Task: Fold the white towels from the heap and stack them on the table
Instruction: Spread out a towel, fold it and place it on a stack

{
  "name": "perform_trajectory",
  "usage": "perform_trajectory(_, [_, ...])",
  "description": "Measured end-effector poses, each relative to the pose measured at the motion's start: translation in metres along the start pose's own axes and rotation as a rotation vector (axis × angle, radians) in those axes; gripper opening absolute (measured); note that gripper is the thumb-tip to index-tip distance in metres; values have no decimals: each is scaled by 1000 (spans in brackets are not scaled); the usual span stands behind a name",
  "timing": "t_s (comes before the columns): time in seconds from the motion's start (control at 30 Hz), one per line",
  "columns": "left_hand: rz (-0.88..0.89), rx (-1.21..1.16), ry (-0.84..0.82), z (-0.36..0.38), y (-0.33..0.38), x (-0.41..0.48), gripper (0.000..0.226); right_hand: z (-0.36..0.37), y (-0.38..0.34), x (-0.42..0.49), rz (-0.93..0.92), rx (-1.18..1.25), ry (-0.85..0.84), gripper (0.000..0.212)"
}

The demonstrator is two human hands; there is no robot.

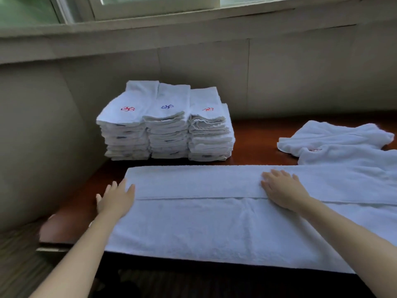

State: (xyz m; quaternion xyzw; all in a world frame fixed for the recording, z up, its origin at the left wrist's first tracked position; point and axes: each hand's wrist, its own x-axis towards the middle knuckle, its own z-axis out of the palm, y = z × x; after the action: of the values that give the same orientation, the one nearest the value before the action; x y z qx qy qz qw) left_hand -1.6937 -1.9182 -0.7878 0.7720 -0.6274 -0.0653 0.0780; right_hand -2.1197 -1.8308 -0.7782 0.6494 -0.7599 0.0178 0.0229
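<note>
A person's two bare hands press flat on a long white towel (193, 222) spread along the near edge of a dark red-brown table (253, 143). The left hand (117, 198) lies with straight, slightly spread fingers (122, 186) at the towel's left end, partly over the bare tabletop. The right hand (283, 190) rests palm-down with straight fingers (277, 174) on the far layer, which is folded over toward the person; its edge runs just behind both palms. Neither hand grips anything. Beyond the left fingertips, against the wall, stand three stacks of folded towels (167, 125) side by side and touching, the top pieces embroidered red, blue and red. To the right of the right fingers lies a loose heap (337, 140) of unfolded white towels, one showing a red mark; their number cannot be counted.
</note>
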Motion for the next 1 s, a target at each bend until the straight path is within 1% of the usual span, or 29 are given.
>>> perform_trajectory(0.03, [32, 38, 34, 0, 4, -6, 54, -5, -8, -3, -64, -41, 62, 35])
perform_trajectory(0.1, [206, 119, 100, 0, 19, -24, 48, -14, -29, -16, -262, -19, 126, 32])
perform_trajectory(0.13, [328, 104, 84, 1, 27, -35, 48, -14, -39, -25, -375, 9, 110, 34])
perform_trajectory(0.2, [575, 11, -49, 6, 34, -59, 52, -10, -59, -48, -559, 47, 24, 48])
perform_trajectory(0.23, [681, -16, -108, 7, 34, -70, 54, -7, -66, -61, -617, 58, -28, 56])
perform_trajectory(0.3, [833, 8, -158, 7, 24, -87, 61, -2, -74, -85, -684, 53, -127, 71])
perform_trajectory(0.33, [885, 50, -164, 7, 17, -93, 68, -1, -74, -92, -704, 21, -152, 77])
perform_trajectory(0.4, [934, 152, -177, 3, 5, -101, 85, -1, -68, -104, -725, -47, -135, 86])
perform_trajectory(0.43, [957, 214, -173, 0, 1, -104, 92, -2, -67, -109, -730, -66, -99, 83])
perform_trajectory(0.47, [1009, 266, -117, -2, -2, -106, 95, -4, -65, -113, -742, -56, -28, 74])
perform_trajectory(0.5, [1089, 282, -1, -2, -4, -108, 92, -6, -63, -115, -752, -16, 59, 62])
perform_trajectory(0.53, [1171, 230, 138, -2, -6, -108, 81, -6, -60, -116, -762, 38, 155, 46])
perform_trajectory(0.57, [1249, 128, 293, -1, -8, -107, 66, -6, -57, -115, -738, 81, 234, 32])
perform_trajectory(0.6, [1274, 29, 412, -3, -10, -105, 55, -11, -54, -113, -677, 106, 226, 25])
perform_trajectory(0.63, [1247, -25, 494, -7, -11, -102, 52, -14, -51, -108, -614, 104, 221, 27])
perform_trajectory(0.67, [1186, -38, 576, -12, -12, -97, 50, -15, -47, -101, -552, 95, 209, 32])
perform_trajectory(0.7, [1101, -28, 610, -19, -12, -95, 46, -15, -42, -96, -503, 63, 179, 35])
perform_trajectory(0.73, [1006, -18, 582, -26, -13, -90, 45, -18, -41, -92, -496, 36, 154, 40])
perform_trajectory(0.77, [896, 4, 468, -33, -16, -86, 45, -20, -42, -92, -510, 38, 131, 47])
perform_trajectory(0.8, [803, 25, 310, -38, -19, -85, 46, -22, -46, -94, -542, 47, 122, 55])
perform_trajectory(0.83, [745, 35, 179, -40, -21, -87, 42, -23, -52, -97, -605, 33, 115, 62])
perform_trajectory(0.87, [739, 41, 99, -38, -20, -89, 40, -22, -58, -102, -680, 4, 109, 65])
perform_trajectory(0.9, [763, 58, 49, -34, -16, -95, 45, -20, -65, -108, -740, -39, 149, 63])
perform_trajectory(0.93, [833, 102, 40, -30, -10, -104, 55, -17, -72, -114, -777, -86, 201, 59])
perform_trajectory(0.97, [957, 131, 105, -23, -3, -112, 64, -14, -78, -118, -790, -120, 242, 55])
perform_trajectory(1.0, [1076, 159, 173, -16, 2, -118, 67, -12, -83, -121, -800, -119, 269, 50])
